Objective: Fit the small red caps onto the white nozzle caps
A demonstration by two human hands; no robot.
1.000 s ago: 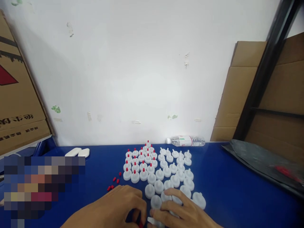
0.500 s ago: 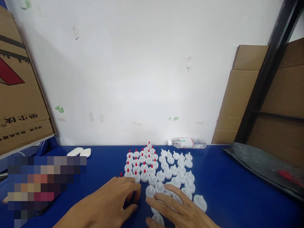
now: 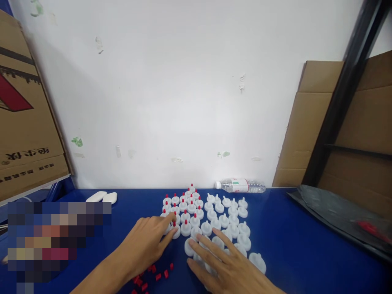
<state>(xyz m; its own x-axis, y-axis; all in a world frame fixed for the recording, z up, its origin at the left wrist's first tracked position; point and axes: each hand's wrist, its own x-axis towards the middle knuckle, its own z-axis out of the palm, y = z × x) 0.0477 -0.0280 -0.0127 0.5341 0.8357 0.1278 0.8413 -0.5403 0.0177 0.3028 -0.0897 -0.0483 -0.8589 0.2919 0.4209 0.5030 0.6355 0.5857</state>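
My left hand [image 3: 150, 234] reaches in from the lower left. Its thumb and index finger close around a white nozzle cap with a red tip [image 3: 175, 232] at the front of the red-tipped group. My right hand [image 3: 225, 261] lies with fingers spread over several white nozzle caps without red tips [image 3: 217, 223], touching some and hiding others. Several more red-tipped white caps [image 3: 185, 228] stand close together beyond my left hand. Loose small red caps [image 3: 158, 277] lie scattered on the table below my left wrist, some partly covered by the forearm.
On the blue table [image 3: 294, 245], a clear bottle [image 3: 240, 185] lies against the white wall. A white earphone case [image 3: 110, 198] lies at left. A dark plastic bag [image 3: 337, 212] is at right; cardboard [image 3: 306, 130] leans behind it. A large carton [image 3: 30, 122] stands left.
My left hand has moved forward onto a red-tipped cap, uncovering the loose red caps. My right hand's fingers have shifted slightly forward and left over the white caps, nudging the front ones.
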